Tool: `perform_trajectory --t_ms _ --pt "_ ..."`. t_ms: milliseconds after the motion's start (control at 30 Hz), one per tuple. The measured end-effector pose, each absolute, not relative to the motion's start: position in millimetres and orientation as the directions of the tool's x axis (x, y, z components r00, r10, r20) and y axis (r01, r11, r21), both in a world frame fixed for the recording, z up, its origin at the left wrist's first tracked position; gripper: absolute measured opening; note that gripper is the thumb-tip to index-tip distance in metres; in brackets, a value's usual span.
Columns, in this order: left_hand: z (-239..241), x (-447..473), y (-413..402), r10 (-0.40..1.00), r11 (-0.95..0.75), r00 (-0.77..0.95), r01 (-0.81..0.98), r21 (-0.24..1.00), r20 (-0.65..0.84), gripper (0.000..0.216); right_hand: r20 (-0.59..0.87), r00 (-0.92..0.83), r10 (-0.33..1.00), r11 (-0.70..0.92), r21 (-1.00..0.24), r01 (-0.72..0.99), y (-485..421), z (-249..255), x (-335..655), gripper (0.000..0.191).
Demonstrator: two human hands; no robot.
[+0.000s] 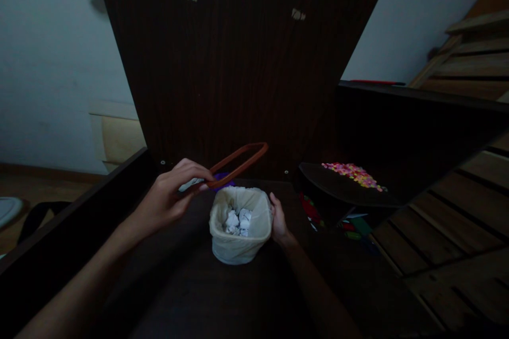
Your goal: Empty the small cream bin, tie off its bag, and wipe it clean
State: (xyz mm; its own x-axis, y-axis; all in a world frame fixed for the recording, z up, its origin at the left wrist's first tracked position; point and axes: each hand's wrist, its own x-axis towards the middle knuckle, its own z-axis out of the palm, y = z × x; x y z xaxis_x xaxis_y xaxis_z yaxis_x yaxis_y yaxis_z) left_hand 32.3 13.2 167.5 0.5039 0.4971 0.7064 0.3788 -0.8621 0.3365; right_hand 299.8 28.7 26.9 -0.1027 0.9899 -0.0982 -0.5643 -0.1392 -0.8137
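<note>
While the left hand (181,185) grips one end of a tilted reddish-brown ring (244,166) between thumb and fingers, the right hand (279,222) meets the side of a lined, pale bin (238,251) on the dark worktop (199,296). From the left fingertips, the ring's long axis runs away and up to the right, its raised far end beyond the bin's mouth. The bin, crumpled paper (237,221) inside, stands to the left hand's right and directly left of the right hand, the nearer one; whether those fingers clasp it or merely rest there, I cannot tell.
</note>
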Motion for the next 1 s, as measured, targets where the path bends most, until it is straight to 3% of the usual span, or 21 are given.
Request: perform_trajectory --t_ms 200,400,533,633,767,900,1000 --pt "158 31 17 0.379 -0.925 0.722 0.301 0.23 0.579 0.028 -0.116 -0.089 0.989 -0.146 -0.806 -0.573 31 23 302 0.05" --pt "151 30 21 0.323 -0.936 0.811 0.196 0.294 0.487 0.03 -0.041 -0.105 0.994 -0.097 -0.784 -0.613 34 13 304 0.051" --pt "140 30 24 0.308 -0.926 0.835 0.153 0.345 0.456 0.035 -0.069 -0.245 0.967 -0.201 -0.799 -0.567 33 15 307 0.067" --pt "132 29 26 0.311 -0.92 0.831 0.141 0.365 0.462 0.041 -0.089 -0.248 0.965 -0.214 -0.816 -0.537 32 18 309 0.065" --pt "125 28 25 0.341 -0.906 0.805 0.142 0.4 0.486 0.038 -0.065 -0.238 0.969 -0.188 -0.818 -0.543 34 16 309 0.065" --pt "120 30 22 0.454 -0.845 0.765 0.208 0.493 0.457 0.032 -0.082 -0.226 0.971 -0.195 -0.82 -0.538 35 10 306 0.069" --pt "114 34 20 0.559 -0.783 0.714 0.287 0.552 0.422 0.045 -0.044 -0.2 0.979 -0.148 -0.827 -0.542 34 11 304 0.067"
